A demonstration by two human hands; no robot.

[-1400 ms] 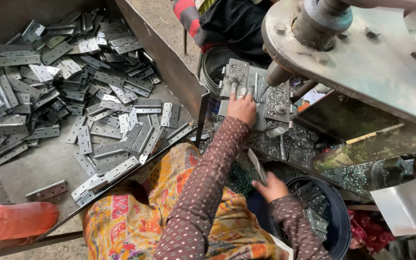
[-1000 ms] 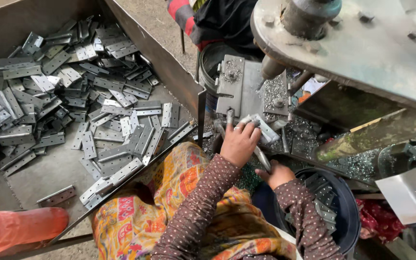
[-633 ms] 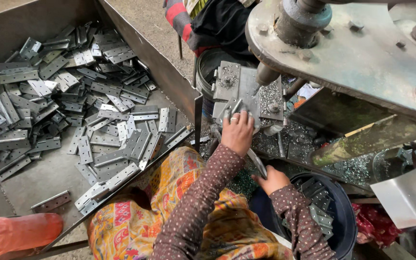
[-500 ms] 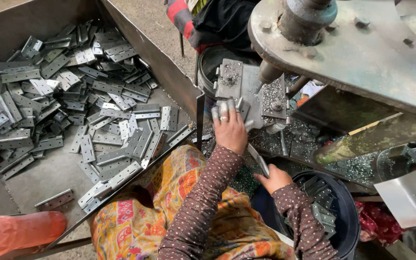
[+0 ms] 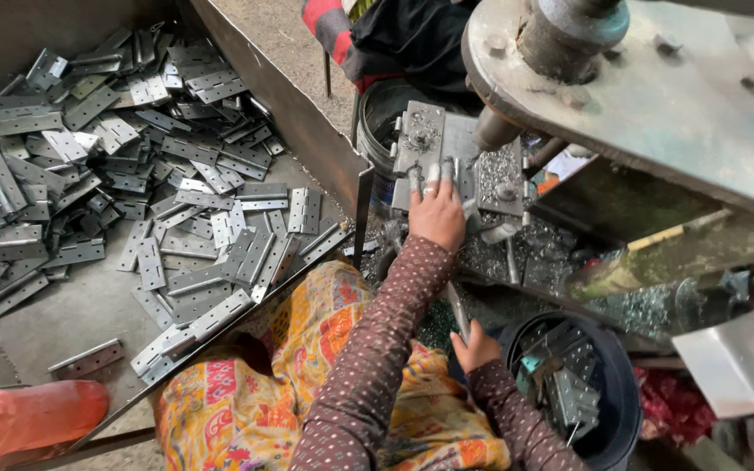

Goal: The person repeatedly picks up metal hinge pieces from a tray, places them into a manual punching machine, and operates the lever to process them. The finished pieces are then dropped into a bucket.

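My left hand (image 5: 436, 214) reaches up to the press bed (image 5: 419, 139) under the big round machine head (image 5: 621, 78). Its fingertips press a grey hinge plate (image 5: 457, 148) flat on the bed between two die blocks. My right hand (image 5: 477, 346) sits lower, close to my lap, closed around a thin metal rod (image 5: 457, 310) that rises toward the press. Both arms wear brown dotted sleeves.
A large metal tray (image 5: 307, 131) on the left holds several loose grey hinge plates (image 5: 176, 192). A dark bucket (image 5: 604, 392) with finished hinges stands at the lower right. Metal shavings (image 5: 499, 253) cover the press base. Another person's dark clothing (image 5: 412, 44) is behind the press.
My left hand came back from the press, picked up a hinge plate near my lap, then carried it up onto the press bed. My right hand stayed on the rod.
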